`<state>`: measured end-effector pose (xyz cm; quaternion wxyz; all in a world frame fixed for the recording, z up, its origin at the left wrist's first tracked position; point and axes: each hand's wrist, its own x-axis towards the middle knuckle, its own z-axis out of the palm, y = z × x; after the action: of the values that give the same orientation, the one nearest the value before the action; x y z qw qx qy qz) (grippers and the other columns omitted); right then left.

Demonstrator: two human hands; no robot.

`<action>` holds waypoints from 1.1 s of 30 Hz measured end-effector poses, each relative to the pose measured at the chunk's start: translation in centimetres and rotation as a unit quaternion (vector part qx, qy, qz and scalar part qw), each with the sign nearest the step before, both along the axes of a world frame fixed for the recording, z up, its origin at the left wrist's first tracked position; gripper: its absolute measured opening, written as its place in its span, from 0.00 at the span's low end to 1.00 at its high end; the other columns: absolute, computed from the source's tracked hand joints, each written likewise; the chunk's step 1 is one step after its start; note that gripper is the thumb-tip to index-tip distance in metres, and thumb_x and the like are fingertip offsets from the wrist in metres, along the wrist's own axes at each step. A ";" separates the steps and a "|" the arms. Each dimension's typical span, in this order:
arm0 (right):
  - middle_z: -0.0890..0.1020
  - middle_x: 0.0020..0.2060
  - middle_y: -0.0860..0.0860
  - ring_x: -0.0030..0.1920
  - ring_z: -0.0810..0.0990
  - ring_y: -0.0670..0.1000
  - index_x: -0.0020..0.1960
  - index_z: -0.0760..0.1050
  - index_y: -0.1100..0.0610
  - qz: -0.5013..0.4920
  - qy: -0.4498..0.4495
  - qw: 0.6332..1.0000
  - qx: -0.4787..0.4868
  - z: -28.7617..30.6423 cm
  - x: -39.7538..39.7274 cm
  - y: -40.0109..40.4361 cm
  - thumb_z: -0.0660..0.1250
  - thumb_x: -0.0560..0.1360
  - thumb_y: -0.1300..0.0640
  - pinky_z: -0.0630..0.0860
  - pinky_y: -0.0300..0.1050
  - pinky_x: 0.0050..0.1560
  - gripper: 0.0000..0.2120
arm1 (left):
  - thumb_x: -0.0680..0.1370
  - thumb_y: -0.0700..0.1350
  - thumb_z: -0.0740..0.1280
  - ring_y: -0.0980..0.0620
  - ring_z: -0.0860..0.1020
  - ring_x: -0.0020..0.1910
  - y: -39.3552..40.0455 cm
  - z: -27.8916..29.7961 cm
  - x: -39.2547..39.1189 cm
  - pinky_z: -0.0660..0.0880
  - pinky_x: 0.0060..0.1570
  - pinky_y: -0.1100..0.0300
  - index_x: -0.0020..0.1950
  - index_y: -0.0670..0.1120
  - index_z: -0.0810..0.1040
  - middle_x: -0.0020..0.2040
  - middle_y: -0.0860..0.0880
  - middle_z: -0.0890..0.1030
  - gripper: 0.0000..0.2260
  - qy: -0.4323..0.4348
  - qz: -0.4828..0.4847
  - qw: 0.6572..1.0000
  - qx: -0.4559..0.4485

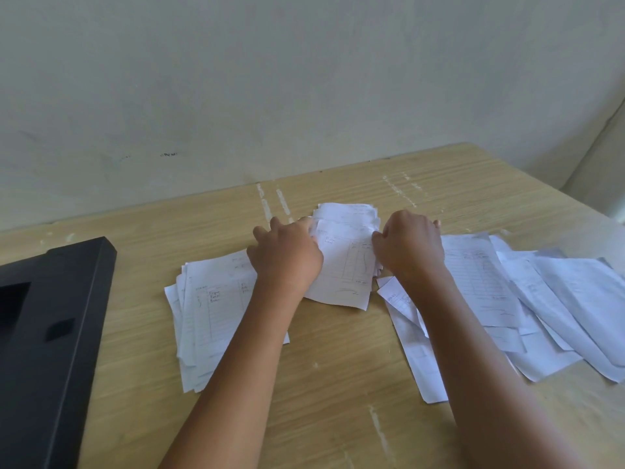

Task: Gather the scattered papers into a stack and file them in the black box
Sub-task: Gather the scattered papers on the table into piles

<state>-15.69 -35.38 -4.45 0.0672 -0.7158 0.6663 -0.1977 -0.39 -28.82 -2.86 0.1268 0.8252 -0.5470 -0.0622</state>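
A small bundle of white printed papers [345, 262] is at the middle of the wooden table, gripped on both sides. My left hand [287, 255] holds its left edge and my right hand [411, 247] holds its right edge. A rough pile of papers [209, 316] lies to the left, partly under my left forearm. More loose sheets [527, 306] are spread out to the right, overlapping one another. The black box [50, 333] stands at the left edge of the view, open side facing me.
The wooden table [321, 384] runs up against a pale wall [270, 79] at the back. Its right edge slants down at the far right. White scuff marks streak the tabletop.
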 end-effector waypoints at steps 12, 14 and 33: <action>0.82 0.45 0.53 0.54 0.77 0.59 0.43 0.78 0.56 0.072 -0.016 0.997 0.006 -1.7 0.2 -1.0 0.67 0.77 0.49 0.61 0.53 0.64 0.11 | 0.81 0.61 0.61 0.44 0.75 0.53 -0.7 -1.4 -2.3 0.65 0.50 0.55 0.58 0.39 0.76 0.54 0.41 0.79 0.25 -0.054 0.012 0.997 -0.050; 0.82 0.45 0.53 0.52 0.77 0.58 0.40 0.75 0.56 0.071 -0.015 0.997 0.004 -1.7 0.3 -0.9 0.69 0.76 0.46 0.61 0.52 0.62 0.14 | 0.80 0.64 0.59 0.45 0.73 0.50 -0.8 -2.1 -2.5 0.60 0.48 0.56 0.55 0.40 0.75 0.51 0.42 0.79 0.26 -0.073 0.012 0.995 -0.061; 0.76 0.46 0.50 0.53 0.79 0.56 0.64 0.69 0.60 0.042 -0.286 0.955 0.068 0.3 1.4 1.3 0.71 0.74 0.60 0.75 0.49 0.49 0.20 | 0.81 0.48 0.63 0.38 0.75 0.63 -0.6 -2.7 -4.2 0.70 0.58 0.49 0.79 0.46 0.56 0.68 0.42 0.75 0.29 0.127 0.015 0.973 -0.191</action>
<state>-14.32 -34.05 -4.14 0.3116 -0.6507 0.6002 -0.3454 -4.60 -29.43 -5.51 0.3509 0.7794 -0.5156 -0.0590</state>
